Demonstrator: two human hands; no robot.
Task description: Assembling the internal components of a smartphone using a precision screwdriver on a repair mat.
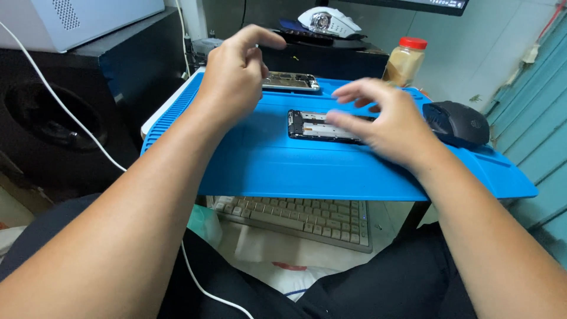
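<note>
1. Head view: an opened phone lies flat near the middle of a blue mat. It is a dark, narrow rectangle with its back off, showing a black frame and pale metal parts inside. Its right end is hidden under the right hand.
2. The right hand hovers over that end of the phone, fingers loosely spread and slightly blurred. It grips nothing that can be seen, and whether the fingertips touch the phone cannot be told.
3. The left hand is raised above the far left part of the mat, thumb and forefinger curled toward each other. Whether they pinch something small cannot be told.
4. A second phone part, silvery and shiny, lies at the mat's far edge, just beside the left hand.
5. A dark computer mouse sits on the mat's right side, and a jar with a red lid stands behind it.
6. A pale keyboard rests below the mat's near edge, above the person's lap.
</note>
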